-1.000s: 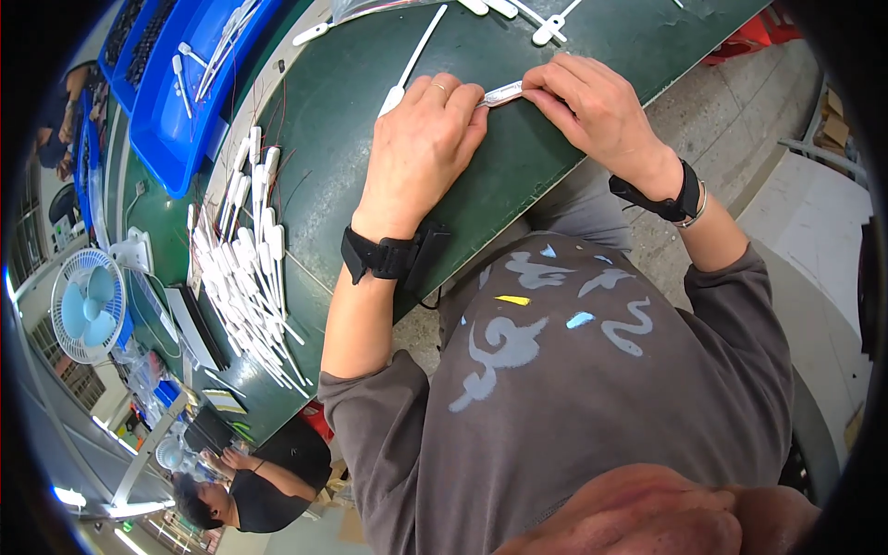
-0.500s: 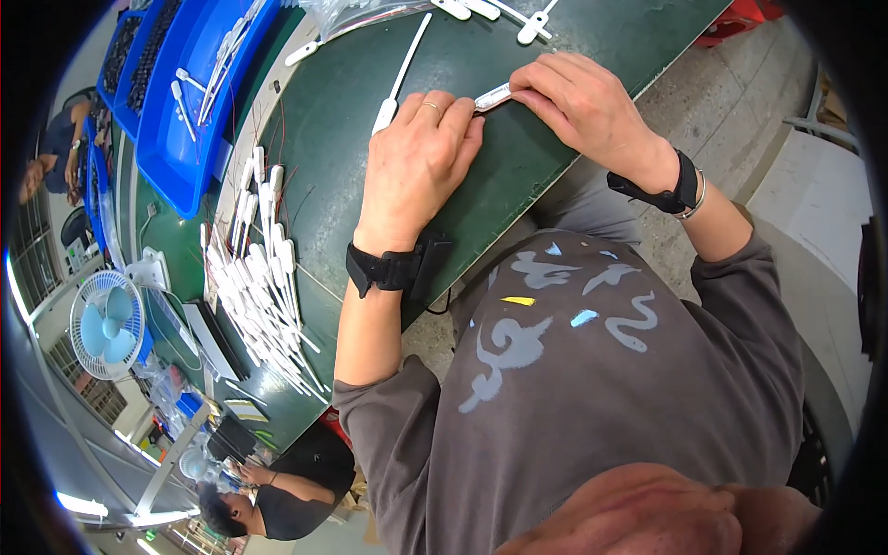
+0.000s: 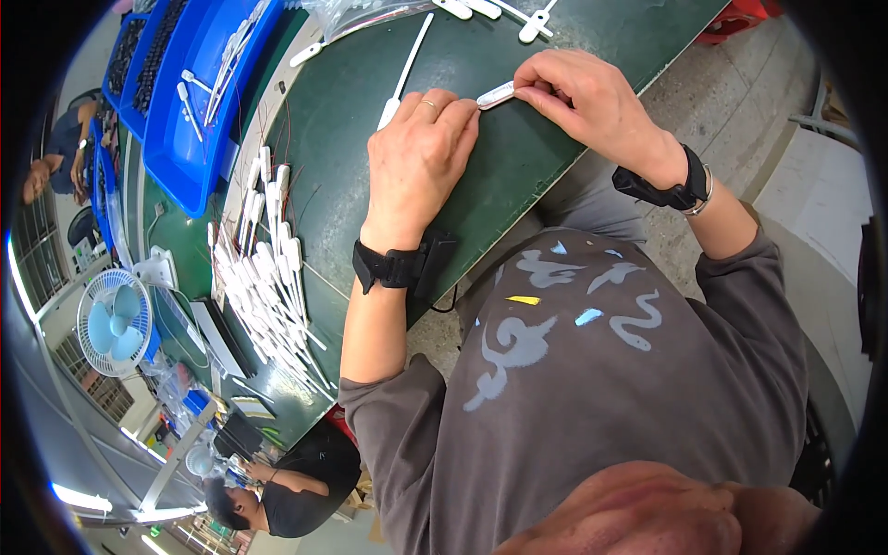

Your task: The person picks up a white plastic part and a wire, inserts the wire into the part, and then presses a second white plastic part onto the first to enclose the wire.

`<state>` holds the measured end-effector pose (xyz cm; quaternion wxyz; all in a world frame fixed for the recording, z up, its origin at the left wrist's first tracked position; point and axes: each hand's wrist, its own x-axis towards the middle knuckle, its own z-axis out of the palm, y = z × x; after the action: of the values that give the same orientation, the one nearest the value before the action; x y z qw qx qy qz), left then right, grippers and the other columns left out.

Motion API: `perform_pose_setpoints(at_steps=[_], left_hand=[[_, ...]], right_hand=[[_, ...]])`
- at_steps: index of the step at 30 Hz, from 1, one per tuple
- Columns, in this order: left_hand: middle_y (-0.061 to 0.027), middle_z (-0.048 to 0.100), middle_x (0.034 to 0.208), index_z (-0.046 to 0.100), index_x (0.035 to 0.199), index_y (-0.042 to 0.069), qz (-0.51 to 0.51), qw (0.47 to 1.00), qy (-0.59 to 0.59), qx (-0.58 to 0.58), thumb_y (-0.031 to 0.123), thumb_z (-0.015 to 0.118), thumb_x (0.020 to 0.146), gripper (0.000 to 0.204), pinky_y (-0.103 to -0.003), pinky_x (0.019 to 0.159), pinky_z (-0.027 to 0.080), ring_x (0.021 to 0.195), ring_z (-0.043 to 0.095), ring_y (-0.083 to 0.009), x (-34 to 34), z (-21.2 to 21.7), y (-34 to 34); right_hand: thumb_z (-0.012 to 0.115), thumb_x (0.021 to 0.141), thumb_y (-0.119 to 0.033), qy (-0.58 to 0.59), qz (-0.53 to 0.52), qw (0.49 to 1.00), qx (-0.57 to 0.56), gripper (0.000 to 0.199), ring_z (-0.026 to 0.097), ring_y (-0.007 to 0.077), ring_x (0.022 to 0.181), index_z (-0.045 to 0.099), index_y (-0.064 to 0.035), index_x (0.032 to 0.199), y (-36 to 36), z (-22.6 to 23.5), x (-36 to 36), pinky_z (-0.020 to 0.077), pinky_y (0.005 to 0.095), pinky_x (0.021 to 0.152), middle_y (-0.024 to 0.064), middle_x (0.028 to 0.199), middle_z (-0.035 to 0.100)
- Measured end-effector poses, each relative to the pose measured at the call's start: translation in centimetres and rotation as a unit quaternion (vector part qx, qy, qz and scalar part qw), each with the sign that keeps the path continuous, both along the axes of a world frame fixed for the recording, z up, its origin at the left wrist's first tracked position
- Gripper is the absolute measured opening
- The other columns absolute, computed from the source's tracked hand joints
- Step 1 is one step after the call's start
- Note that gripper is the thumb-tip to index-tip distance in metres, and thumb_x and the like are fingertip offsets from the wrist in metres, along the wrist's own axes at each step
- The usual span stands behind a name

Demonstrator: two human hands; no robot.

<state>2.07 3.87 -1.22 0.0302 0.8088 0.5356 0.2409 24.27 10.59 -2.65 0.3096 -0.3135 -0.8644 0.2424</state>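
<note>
Over the dark green table, a small white oblong plastic case point(image 3: 496, 95) spans the gap between my hands. My right hand point(image 3: 587, 102) is closed, pinching the right end with thumb and forefinger. The fingers of my left hand point(image 3: 416, 153) are bent together at the other end; their tips are partly hidden. Just beyond the left knuckles lies a white stick piece point(image 3: 413, 57) with a wider paddle-like end, partly covered by the hand. A pile of similar white pieces point(image 3: 268, 287), some with thin dark red wires, spreads along the left side.
A blue bin point(image 3: 171, 176) with several white sticks stands at far left, next to bins of black parts point(image 3: 148, 55). A clear plastic bag point(image 3: 370, 17) and more white pieces point(image 3: 534, 28) lie at the far edge. A fan point(image 3: 116, 322) and two other people are leftward.
My right fingers have shifted slightly on the white case, and its angle has changed a little. The whole view has moved slightly; the left hand stays much the same.
</note>
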Motion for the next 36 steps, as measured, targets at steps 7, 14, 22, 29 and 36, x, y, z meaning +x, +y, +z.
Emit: perform_pose_setpoints(at_steps=[7, 14, 22, 29, 36], left_hand=[[0.0012, 0.067, 0.089, 0.075, 0.089, 0.015, 0.084, 0.986, -0.112, -0.090, 0.017, 0.073, 0.085, 0.005, -0.035, 0.068, 0.052, 0.083, 0.063, -0.0215, 0.2, -0.1, -0.2], [0.0016, 0.067, 0.089, 0.075, 0.089, 0.013, 0.074, 0.991, -0.088, -0.071, 0.017, 0.075, 0.084, 0.006, -0.035, 0.069, 0.051, 0.083, 0.062, -0.0215, 0.1, 0.2, -0.4], [-0.0005, 0.067, 0.090, 0.074, 0.089, 0.011, 0.022, 0.999, 0.009, 0.039, 0.018, 0.077, 0.081, 0.010, -0.035, 0.073, 0.050, 0.085, 0.061, -0.0232, 0.2, -0.2, -0.1], [-0.0026, 0.067, 0.091, 0.073, 0.089, 0.010, 0.067, 0.987, -0.116, -0.084, 0.019, 0.077, 0.081, 0.013, -0.037, 0.074, 0.050, 0.085, 0.062, -0.0245, 0.6, 0.1, -0.1], [-0.0050, 0.067, 0.090, 0.073, 0.092, 0.008, 0.084, 0.977, -0.157, -0.120, 0.018, 0.076, 0.082, 0.015, -0.038, 0.073, 0.051, 0.086, 0.063, -0.0263, 2.3, 0.0, 0.7]], right_hand=[[0.070, 0.086, -0.007, -0.008, 0.006, 0.999, 0.043, 0.011, 0.057, 0.0249, 0.070, 0.061, -0.0054, 0.092, -0.3, 0.2, -0.1, 0.0452, 0.0356, 0.067, 0.0056, 0.076, 0.059], [0.071, 0.085, -0.007, -0.026, 0.020, 0.997, 0.074, 0.012, 0.059, 0.0254, 0.076, 0.062, -0.0057, 0.092, 0.0, -0.1, 0.3, 0.0466, 0.0359, 0.069, 0.0057, 0.080, 0.060], [0.071, 0.084, -0.004, -0.003, 0.004, 0.994, 0.105, 0.011, 0.063, 0.0250, 0.089, 0.063, -0.0044, 0.091, 0.4, -0.5, 0.0, 0.0504, 0.0351, 0.078, 0.0052, 0.096, 0.067], [0.071, 0.082, 0.000, 0.017, 0.051, 0.995, 0.086, 0.013, 0.063, 0.0265, 0.092, 0.063, -0.0030, 0.091, 1.1, -0.9, 0.1, 0.0515, 0.0358, 0.080, 0.0069, 0.099, 0.068], [0.071, 0.081, 0.000, 0.025, 0.059, 0.995, 0.074, 0.014, 0.063, 0.0273, 0.093, 0.063, -0.0032, 0.092, 1.2, -0.9, 0.1, 0.0516, 0.0363, 0.081, 0.0073, 0.098, 0.068]])
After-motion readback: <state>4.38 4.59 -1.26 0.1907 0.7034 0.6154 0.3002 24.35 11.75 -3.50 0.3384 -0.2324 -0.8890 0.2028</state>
